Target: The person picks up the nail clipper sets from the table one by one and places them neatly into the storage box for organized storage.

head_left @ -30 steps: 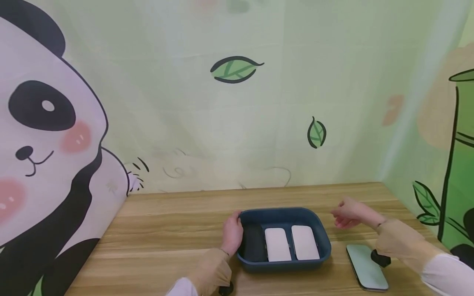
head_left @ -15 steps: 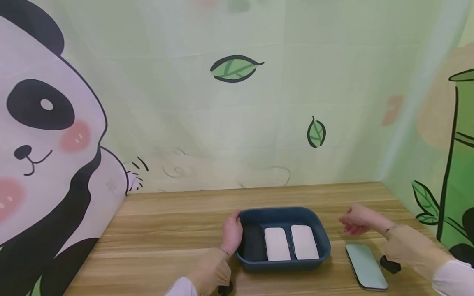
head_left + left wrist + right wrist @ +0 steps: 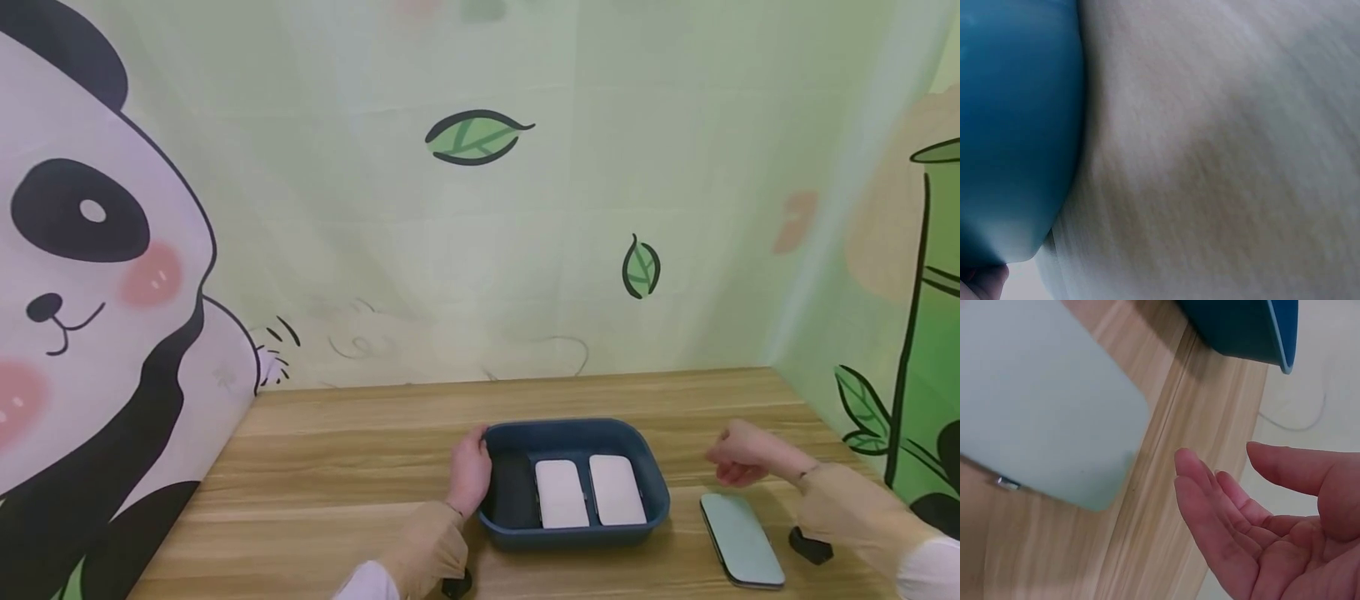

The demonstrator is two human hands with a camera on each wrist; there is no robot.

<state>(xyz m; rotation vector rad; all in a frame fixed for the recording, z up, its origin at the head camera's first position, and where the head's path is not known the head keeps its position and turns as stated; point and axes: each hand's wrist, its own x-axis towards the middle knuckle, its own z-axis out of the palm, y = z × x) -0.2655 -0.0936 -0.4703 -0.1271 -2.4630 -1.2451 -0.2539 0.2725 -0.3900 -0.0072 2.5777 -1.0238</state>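
Note:
In the head view my left hand (image 3: 470, 472) grips the left rim of a dark blue rectangular bin (image 3: 573, 540). Inside the bin, a flat black case (image 3: 513, 492) and two flat white cases (image 3: 561, 494) lie side by side. My right hand (image 3: 750, 450) hovers beyond a mint-green flat case (image 3: 742, 540) on the table. The right wrist view has this hand (image 3: 1266, 531) with fingers loosely bent and thumb apart, holding nothing; the green case (image 3: 1054, 406) shows a small metal clasp on its edge. Fingertips (image 3: 988, 284) touch the bin's edge in the left wrist view.
The wood-grain table (image 3: 337, 467) ends at a pale green backdrop (image 3: 360, 208) printed with a panda and leaves. Both wrists wear black devices (image 3: 810, 546). The green case lies right of the bin, with a gap between them.
My right hand has drawn away from the bin, moving right and slightly toward me, past the green case's far end. My left hand and the bin stay in place.

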